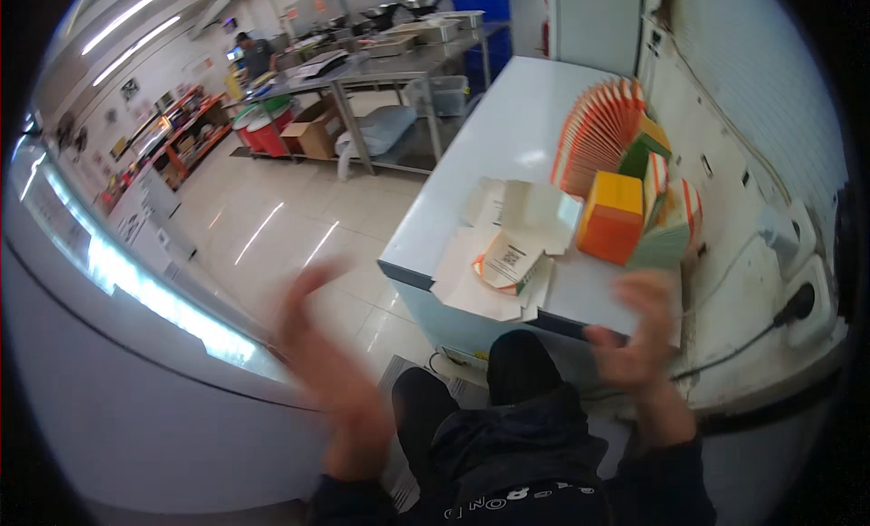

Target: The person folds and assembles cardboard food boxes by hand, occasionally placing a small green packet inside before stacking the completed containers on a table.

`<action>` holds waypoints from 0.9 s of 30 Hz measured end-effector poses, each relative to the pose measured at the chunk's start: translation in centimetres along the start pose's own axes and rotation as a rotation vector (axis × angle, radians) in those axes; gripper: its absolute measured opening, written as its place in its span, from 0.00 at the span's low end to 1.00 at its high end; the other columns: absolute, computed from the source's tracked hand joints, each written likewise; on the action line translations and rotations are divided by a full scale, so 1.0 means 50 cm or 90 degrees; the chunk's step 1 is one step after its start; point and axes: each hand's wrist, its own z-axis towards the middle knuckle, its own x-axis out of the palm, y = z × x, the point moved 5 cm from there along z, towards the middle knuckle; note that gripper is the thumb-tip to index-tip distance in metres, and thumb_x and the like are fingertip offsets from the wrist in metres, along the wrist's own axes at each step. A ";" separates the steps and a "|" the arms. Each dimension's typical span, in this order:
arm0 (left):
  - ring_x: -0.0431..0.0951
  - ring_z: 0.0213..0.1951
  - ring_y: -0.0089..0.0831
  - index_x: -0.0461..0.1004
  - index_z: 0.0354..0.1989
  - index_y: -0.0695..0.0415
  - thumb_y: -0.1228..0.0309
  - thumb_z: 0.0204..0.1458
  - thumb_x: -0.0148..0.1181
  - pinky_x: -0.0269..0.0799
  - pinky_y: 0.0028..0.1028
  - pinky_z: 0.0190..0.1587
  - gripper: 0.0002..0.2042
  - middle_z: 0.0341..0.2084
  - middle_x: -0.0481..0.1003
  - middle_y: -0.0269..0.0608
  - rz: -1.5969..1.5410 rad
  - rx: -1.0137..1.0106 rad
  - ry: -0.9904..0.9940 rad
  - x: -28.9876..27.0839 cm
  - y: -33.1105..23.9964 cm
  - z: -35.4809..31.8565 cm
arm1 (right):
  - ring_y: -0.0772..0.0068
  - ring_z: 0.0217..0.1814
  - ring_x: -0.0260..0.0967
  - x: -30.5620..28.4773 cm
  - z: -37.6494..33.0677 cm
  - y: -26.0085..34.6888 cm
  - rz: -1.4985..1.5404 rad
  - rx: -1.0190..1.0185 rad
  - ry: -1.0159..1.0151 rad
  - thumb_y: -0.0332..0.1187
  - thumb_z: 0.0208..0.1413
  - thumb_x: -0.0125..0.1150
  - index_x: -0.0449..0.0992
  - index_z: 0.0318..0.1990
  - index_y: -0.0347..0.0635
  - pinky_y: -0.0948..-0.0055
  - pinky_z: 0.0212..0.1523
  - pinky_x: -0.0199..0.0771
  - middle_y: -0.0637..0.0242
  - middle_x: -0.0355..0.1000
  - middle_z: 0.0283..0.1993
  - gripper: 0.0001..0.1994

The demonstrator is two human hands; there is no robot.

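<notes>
Both my hands are raised in the air, blurred by motion, with nothing seen in them. My left hand (331, 372) is at the left of my knees with its fingers stretched out. My right hand (642, 336) hovers over the near right corner of a white worktop (480, 132), thumb and fingers apart. Closest to it are a partly unfolded white cardboard box (539, 220) and a small printed carton (509, 261) lying on it. Behind these stand a yellow and orange folded box (613, 216) and a fanned row of nested orange and white cartons (594, 132).
A power plug with a black cable (797, 306) sits at the wall on the right. A white, glass-topped cabinet (172, 381) fills the left. Farther off are a steel table (381, 73), a cardboard box (317, 127), red bins (267, 136) and another person (258, 57).
</notes>
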 end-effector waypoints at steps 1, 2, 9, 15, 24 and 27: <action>0.67 0.56 0.48 0.62 0.59 0.67 0.61 0.51 0.62 0.58 0.43 0.61 0.30 0.52 0.68 0.55 0.058 0.015 0.215 0.100 0.057 -0.050 | 0.54 0.44 0.69 0.045 -0.060 -0.021 0.055 0.099 0.114 0.30 0.46 0.69 0.71 0.45 0.38 0.62 0.45 0.69 0.54 0.70 0.44 0.19; 0.66 0.56 0.49 0.64 0.57 0.66 0.70 0.46 0.67 0.57 0.43 0.62 0.29 0.52 0.68 0.54 0.159 -0.009 0.352 0.188 0.134 -0.109 | 0.54 0.45 0.69 0.079 -0.153 -0.058 0.061 0.164 0.232 0.31 0.46 0.69 0.73 0.45 0.38 0.62 0.46 0.69 0.55 0.71 0.44 0.18; 0.67 0.55 0.48 0.71 0.48 0.60 0.67 0.46 0.64 0.45 0.60 0.63 0.20 0.46 0.70 0.47 0.310 0.084 0.508 0.352 0.341 -0.319 | 0.53 0.48 0.69 0.048 -0.463 -0.085 0.045 0.515 0.224 0.30 0.50 0.65 0.76 0.42 0.37 0.63 0.49 0.69 0.56 0.71 0.44 0.12; 0.67 0.52 0.45 0.71 0.33 0.61 0.73 0.41 0.60 0.42 0.59 0.65 0.10 0.39 0.70 0.45 0.362 0.111 0.416 0.306 0.271 -0.218 | 0.52 0.49 0.68 0.007 -0.339 -0.133 -0.130 0.246 0.165 0.29 0.48 0.65 0.75 0.47 0.41 0.59 0.51 0.68 0.58 0.70 0.47 0.17; 0.61 0.58 0.53 0.69 0.35 0.63 0.71 0.35 0.62 0.52 0.55 0.62 0.17 0.51 0.62 0.55 0.213 0.273 0.259 0.169 0.107 -0.032 | 0.59 0.44 0.71 0.149 -0.068 -0.113 0.001 -0.051 0.241 0.24 0.45 0.62 0.75 0.38 0.41 0.58 0.56 0.68 0.64 0.73 0.39 0.10; 0.45 0.68 0.52 0.44 0.67 0.65 0.59 0.41 0.72 0.46 0.45 0.67 0.50 0.65 0.46 0.66 0.176 0.144 0.117 0.125 0.142 -0.061 | 0.56 0.41 0.71 0.169 -0.073 -0.097 0.103 0.114 0.155 0.23 0.48 0.61 0.74 0.38 0.39 0.60 0.51 0.70 0.62 0.73 0.38 0.09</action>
